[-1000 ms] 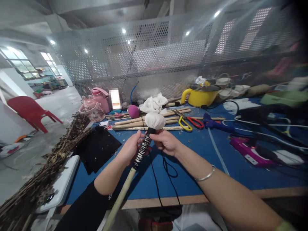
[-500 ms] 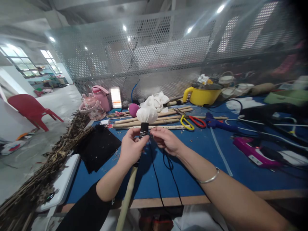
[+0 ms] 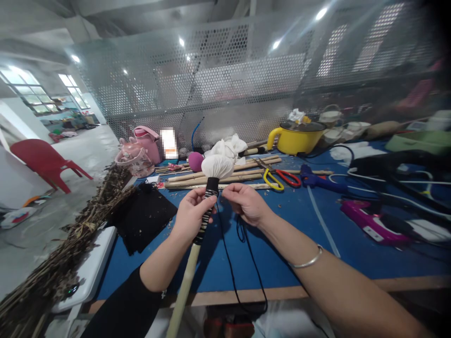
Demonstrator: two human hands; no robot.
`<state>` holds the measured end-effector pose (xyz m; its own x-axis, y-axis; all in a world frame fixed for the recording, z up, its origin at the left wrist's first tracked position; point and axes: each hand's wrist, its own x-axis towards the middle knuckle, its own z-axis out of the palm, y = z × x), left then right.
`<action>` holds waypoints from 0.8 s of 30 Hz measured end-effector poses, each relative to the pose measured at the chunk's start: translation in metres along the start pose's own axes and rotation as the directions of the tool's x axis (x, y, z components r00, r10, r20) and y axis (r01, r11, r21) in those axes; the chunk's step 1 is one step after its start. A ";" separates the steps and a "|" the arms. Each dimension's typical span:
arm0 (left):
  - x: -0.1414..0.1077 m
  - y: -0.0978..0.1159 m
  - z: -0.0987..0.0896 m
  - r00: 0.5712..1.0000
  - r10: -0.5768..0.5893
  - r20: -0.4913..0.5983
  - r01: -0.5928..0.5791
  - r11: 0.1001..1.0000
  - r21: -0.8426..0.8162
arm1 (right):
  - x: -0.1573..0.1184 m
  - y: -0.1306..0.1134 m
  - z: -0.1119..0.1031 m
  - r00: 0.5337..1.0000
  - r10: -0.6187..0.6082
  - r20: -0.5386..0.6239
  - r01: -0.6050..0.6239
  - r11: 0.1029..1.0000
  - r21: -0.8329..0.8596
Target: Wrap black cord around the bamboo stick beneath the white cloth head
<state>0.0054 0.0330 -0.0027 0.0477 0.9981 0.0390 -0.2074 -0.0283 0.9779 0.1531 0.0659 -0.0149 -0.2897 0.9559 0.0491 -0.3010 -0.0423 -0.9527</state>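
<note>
My left hand is wrapped round a wooden stick, at the part bound with black cord. A rounded white cloth head tops the stick, with a black band below it. Just right of the band, my right hand is closed in a pinch; the cord at its fingertips is too small to make out clearly. Black cord hangs in a long loop from near the hands past the table's front edge. The stick leans, its lower end toward me.
Scissors and wooden sticks lie behind the hands on the blue table. Black cloth is at left, dried stems beyond it. A yellow pot, glue gun and magenta power strip are at right.
The white head has shifted slightly right and more of the bound handle shows. My right hand is slightly farther from the stick, and the cord loop hangs lower.
</note>
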 end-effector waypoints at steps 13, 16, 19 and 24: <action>-0.002 0.001 0.001 0.927 -0.297 0.230 0.334 0.931 -0.145 | 0.003 0.004 -0.010 0.972 0.110 0.206 -0.132 0.987 0.096; -0.001 -0.002 0.000 0.889 -0.408 0.209 0.436 0.893 -0.109 | 0.004 0.008 -0.011 0.974 0.112 0.196 -0.131 0.988 0.086; -0.001 -0.005 0.001 0.941 -0.306 0.143 0.314 0.949 -0.038 | 0.006 0.012 -0.010 0.974 0.110 0.197 -0.122 0.991 0.050; -0.004 -0.007 0.006 0.993 -0.109 0.044 0.107 0.993 0.050 | 0.006 0.010 -0.003 0.983 0.092 0.157 -0.098 0.995 0.033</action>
<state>0.0122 0.0291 -0.0083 0.1134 0.9918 -0.0592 -0.1518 0.0761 0.9855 0.1509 0.0724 -0.0254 -0.4551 0.8904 0.0076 -0.3011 -0.1459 -0.9424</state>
